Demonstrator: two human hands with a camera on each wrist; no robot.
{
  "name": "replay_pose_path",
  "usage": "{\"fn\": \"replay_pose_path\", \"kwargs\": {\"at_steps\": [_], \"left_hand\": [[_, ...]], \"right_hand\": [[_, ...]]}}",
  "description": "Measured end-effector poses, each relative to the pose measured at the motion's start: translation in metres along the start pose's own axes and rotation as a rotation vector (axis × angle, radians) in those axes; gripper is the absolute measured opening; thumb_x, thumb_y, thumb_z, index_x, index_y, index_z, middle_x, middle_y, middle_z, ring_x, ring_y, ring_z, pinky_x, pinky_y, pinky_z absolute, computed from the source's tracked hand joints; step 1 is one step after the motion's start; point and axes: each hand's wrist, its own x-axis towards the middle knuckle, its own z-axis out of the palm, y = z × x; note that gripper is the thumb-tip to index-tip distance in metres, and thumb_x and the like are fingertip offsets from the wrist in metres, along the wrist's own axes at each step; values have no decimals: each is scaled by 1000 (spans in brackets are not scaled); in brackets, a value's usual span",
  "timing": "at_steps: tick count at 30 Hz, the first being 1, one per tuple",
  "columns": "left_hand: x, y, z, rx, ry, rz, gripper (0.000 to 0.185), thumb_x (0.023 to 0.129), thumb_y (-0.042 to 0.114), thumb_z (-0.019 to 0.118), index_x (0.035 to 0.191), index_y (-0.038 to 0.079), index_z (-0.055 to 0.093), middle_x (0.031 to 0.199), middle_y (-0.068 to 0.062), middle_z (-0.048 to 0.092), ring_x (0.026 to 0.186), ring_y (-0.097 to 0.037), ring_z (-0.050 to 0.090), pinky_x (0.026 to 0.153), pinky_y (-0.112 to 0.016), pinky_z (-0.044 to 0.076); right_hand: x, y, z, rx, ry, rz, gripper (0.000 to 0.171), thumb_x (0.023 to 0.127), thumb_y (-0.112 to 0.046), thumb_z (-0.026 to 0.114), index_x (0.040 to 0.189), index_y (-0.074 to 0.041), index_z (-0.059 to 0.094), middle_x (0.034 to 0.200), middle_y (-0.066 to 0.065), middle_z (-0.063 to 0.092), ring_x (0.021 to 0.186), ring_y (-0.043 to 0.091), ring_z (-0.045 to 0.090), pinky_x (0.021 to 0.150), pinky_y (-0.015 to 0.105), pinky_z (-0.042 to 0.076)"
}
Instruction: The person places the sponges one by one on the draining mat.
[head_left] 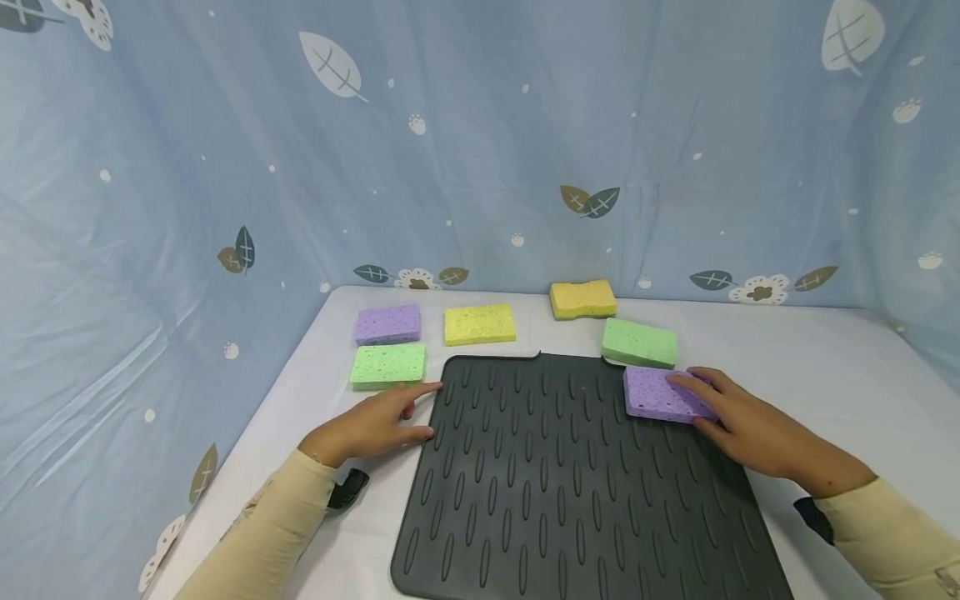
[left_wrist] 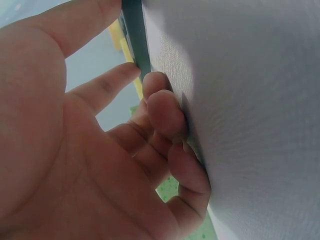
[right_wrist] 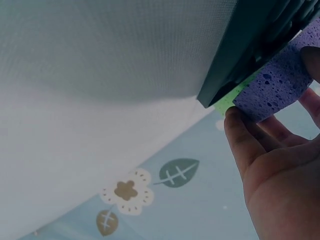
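Note:
A dark ribbed mat (head_left: 555, 483) lies on the white table (head_left: 810, 375). My right hand (head_left: 693, 400) grips a purple sponge (head_left: 660, 393) at the mat's far right corner, fingers on top. In the right wrist view the thumb and fingers pinch this purple sponge (right_wrist: 280, 85) beside the mat's edge (right_wrist: 255, 45). My left hand (head_left: 420, 408) rests on the table at the mat's left edge and holds nothing, its index finger stretched toward a green sponge (head_left: 387, 365). The left wrist view shows the fingers (left_wrist: 165, 115) loosely bent against the table (left_wrist: 250, 100).
Beyond the mat lie a purple sponge (head_left: 387, 323), a yellow sponge (head_left: 479, 324), a wavy yellow sponge (head_left: 582, 298) and a second green sponge (head_left: 639, 342). A blue leaf-print curtain (head_left: 480, 150) closes in the table at the back and sides.

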Motion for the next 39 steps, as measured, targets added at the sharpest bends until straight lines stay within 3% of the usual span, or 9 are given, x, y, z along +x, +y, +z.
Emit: {"fn": "replay_pose_path", "kwargs": {"at_steps": [28, 39], "left_hand": [[-1, -2, 0, 1, 10, 18, 70, 93, 36, 71, 154, 17, 41, 90, -4, 48, 78, -14, 42, 69, -30, 36], [0, -3, 2, 7, 9, 16, 71, 92, 35, 72, 154, 18, 41, 90, -3, 48, 78, -14, 42, 69, -30, 36]], "right_hand": [[3, -1, 4, 37, -63, 54, 65, 94, -9, 66, 152, -13, 39, 147, 28, 39, 128, 51, 49, 95, 66, 45], [4, 0, -1, 82, -134, 121, 68, 90, -10, 65, 152, -14, 39, 152, 28, 33, 132, 52, 43, 97, 68, 42]]}}
